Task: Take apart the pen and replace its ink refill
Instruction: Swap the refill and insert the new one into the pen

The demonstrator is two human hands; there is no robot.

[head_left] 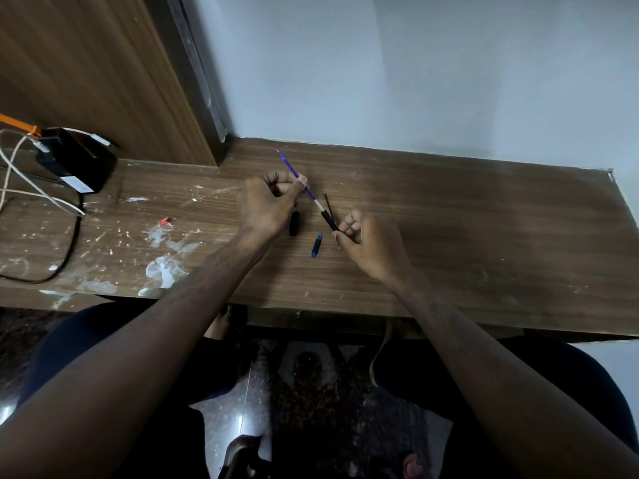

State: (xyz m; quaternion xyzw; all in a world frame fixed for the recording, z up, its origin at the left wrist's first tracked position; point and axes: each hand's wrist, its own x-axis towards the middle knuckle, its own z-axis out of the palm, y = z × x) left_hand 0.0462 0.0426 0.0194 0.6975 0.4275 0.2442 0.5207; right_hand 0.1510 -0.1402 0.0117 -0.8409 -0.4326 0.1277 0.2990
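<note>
My forearms fill the near part of the view, reaching out over the brown wooden worktop (449, 236), whose surface is spattered with white marks out beyond my left hand. A black box (77, 160) with white cables (20, 181) plugged into it sits at the far left, well apart from both hands. My left hand (268, 202) is curled closed, pinching the blue ink refill (299, 178) between thumb and fingertips; the refill runs diagonally from past that hand down toward my right hand. My right hand (366, 240) is closed around the black pen section (329, 219) that the refill's lower end enters, with a thin dark rod (327, 202) standing up just beside it. Between the hands on the worktop lie a black cap piece (294, 223), close under my left hand, and a small blue piece (316, 245), just left of my right hand.
</note>
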